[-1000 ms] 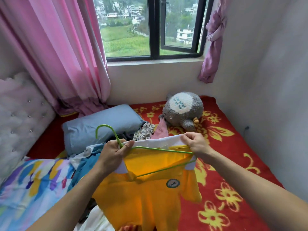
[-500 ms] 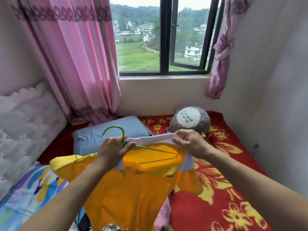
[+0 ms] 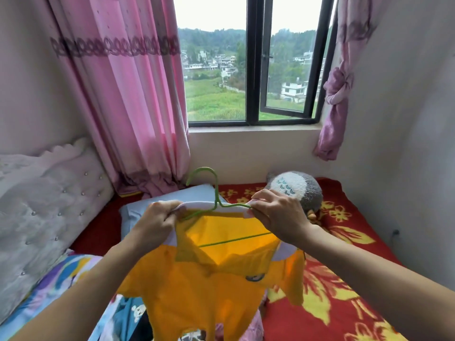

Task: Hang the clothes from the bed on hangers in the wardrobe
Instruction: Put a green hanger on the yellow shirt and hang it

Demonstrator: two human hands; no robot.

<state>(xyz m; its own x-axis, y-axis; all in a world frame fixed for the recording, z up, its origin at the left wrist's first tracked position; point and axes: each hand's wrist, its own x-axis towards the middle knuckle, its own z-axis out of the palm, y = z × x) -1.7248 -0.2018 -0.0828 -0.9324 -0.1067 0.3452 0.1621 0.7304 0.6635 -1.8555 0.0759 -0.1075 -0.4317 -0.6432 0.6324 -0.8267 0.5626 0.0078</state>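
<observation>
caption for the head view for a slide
Left hand and right hand fit a yellow shirt onto a green hanger above the bed

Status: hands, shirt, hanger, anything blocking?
Left hand and right hand both pinch the collar at the hanger ends. Shirt on hanger, held above bed. Wardrobe not in view; nothing blocking the hands.

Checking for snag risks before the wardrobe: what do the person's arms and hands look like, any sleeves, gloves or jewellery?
The left forearm and right forearm are bare as far as the frame shows; no sleeve is in view. The left hand and right hand wear no gloves, and no ring, watch or bracelet shows on their visible sides.
</observation>
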